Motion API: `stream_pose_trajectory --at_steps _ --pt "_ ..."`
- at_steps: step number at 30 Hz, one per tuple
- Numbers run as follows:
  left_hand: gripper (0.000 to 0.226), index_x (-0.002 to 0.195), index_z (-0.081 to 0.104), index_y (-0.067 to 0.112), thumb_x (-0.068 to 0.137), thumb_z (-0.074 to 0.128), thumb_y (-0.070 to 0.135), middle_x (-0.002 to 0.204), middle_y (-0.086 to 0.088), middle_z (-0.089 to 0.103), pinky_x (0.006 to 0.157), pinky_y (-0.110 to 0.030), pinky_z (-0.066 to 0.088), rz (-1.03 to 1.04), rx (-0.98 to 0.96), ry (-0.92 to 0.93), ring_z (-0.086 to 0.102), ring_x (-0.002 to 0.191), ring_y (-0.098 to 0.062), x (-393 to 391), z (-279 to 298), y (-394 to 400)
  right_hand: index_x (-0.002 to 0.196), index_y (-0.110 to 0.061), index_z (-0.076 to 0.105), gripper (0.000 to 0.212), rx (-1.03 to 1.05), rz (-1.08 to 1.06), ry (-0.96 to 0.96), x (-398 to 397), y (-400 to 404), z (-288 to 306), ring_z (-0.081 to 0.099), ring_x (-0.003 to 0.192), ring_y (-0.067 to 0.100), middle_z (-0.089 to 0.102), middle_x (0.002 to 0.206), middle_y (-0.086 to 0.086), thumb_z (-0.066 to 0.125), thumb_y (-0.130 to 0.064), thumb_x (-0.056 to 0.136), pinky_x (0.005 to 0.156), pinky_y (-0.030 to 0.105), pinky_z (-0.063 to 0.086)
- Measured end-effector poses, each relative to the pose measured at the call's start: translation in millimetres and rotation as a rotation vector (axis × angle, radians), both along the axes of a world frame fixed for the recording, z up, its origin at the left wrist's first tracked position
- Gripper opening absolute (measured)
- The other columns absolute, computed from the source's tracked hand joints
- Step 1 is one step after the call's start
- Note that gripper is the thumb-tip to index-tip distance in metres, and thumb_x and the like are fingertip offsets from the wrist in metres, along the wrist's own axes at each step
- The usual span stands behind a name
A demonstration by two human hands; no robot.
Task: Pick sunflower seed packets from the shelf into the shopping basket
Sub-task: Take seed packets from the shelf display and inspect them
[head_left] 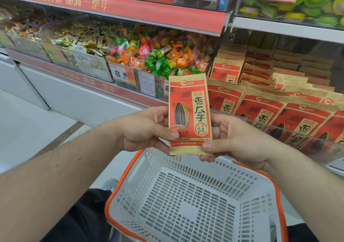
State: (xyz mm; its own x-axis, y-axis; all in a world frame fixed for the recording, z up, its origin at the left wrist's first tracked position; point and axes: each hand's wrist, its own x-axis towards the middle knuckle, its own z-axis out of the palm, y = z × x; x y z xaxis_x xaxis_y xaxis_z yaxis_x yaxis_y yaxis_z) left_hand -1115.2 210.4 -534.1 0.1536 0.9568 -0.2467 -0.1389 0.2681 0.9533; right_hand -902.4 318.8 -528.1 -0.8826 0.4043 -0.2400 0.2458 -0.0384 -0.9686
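Observation:
I hold one red and tan sunflower seed packet (189,109) upright in front of me, above the basket. My left hand (147,130) pinches its lower left edge with thumb on the front. Its lower right corner is pinched by my right hand (236,139). Below them sits the white shopping basket (130,191) with an orange rim; nothing lies in it. More of the same seed packets (275,100) stand in rows on the shelf to the right, behind a clear plastic lip.
Bins of wrapped candies (158,55) fill the shelf to the left, with price tags (122,74) on their fronts. A white shelf base (78,100) and pale floor lie at the left. A shoe (109,185) shows beside the basket.

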Motion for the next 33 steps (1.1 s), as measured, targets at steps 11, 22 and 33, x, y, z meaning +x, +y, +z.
stream_pose_trajectory --at_steps 11,22,33 --pt "0.035 0.127 0.059 0.022 0.093 0.067 0.018 0.113 -0.004 0.074 0.091 -0.05 0.057 0.165 -0.101 0.321 0.07 0.105 -0.027 5.4 -2.1 3.1 0.124 -0.024 0.053 0.058 0.432 -0.074 -0.21 -9.0 -17.1 -1.3 0.075 0.078 0.026 0.076 0.089 0.009 0.073 0.007 0.079 0.076 0.046 0.06" --pt "0.058 0.114 0.058 0.014 0.061 0.079 0.027 0.082 0.002 0.07 0.075 -0.047 0.057 0.384 -0.07 0.214 0.068 0.079 -0.017 21.8 -7.3 9.7 0.103 -0.043 0.059 0.02 0.662 -0.013 -0.235 -14.2 -32.6 -3.3 0.069 0.069 0.006 0.072 0.083 -0.005 0.07 -0.039 0.087 0.074 0.035 0.056" --pt "0.082 0.121 0.056 0.024 0.045 0.077 0.043 0.113 -0.005 0.067 0.083 -0.043 0.047 0.233 -0.008 0.295 0.065 0.106 -0.026 36.6 -14.3 8.2 0.076 -0.006 0.059 0.029 0.674 -0.253 -0.104 -15.6 -27.8 -0.6 0.054 0.043 0.003 0.06 0.05 -0.015 0.047 -0.015 0.101 0.048 0.018 0.041"
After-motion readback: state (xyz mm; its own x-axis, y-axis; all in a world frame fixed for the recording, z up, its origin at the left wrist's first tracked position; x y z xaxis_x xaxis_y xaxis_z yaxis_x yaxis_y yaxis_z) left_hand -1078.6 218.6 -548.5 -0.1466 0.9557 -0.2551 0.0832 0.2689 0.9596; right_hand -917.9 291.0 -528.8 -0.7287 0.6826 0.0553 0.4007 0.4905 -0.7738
